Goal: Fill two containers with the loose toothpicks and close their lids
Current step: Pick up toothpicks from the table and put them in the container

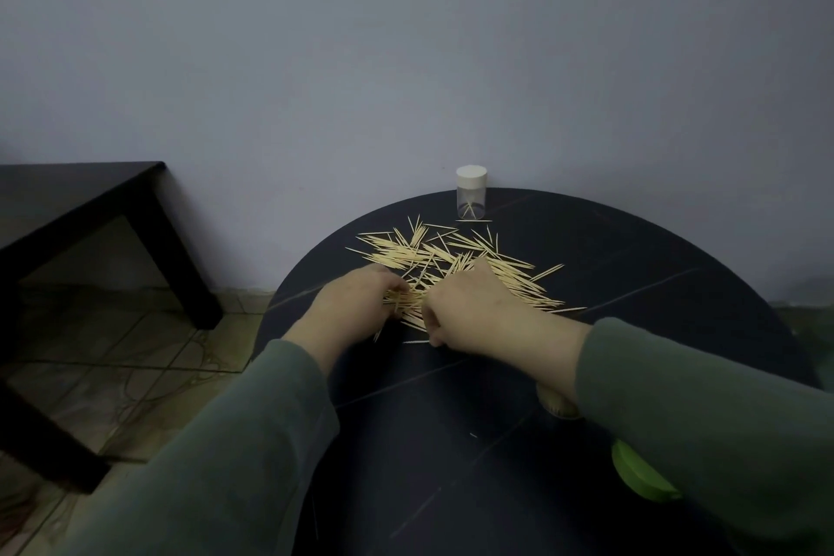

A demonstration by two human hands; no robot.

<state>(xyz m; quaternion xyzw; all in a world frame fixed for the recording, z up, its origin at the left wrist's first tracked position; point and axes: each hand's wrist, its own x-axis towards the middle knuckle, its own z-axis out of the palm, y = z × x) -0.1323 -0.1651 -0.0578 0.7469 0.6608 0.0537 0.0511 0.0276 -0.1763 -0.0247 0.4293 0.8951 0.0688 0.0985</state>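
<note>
Lying scattered across the far half of the round black table [632, 284], the loose toothpicks [456, 260] mostly run their long axes from ten o'clock to four o'clock, with a few strays crossing them at other angles. We see our left hand [361, 302] at the pile's eight o'clock edge, fingers curled over a small bunch of sticks and gripping them. Our right hand [478, 307] sits just beside it at the pile's six o'clock edge, fingers bent down onto the sticks; whether it pinches any we cannot tell. The bulk of the pile fans away from both hands toward twelve and two o'clock. At twelve o'clock, near the table's far rim by the wall, a clear container [470, 194] stands upright with its white lid on and a few sticks inside. Bare tabletop lies open toward three o'clock and toward us. A green lid [641, 472] peeks from under our right sleeve [704, 420].
</note>
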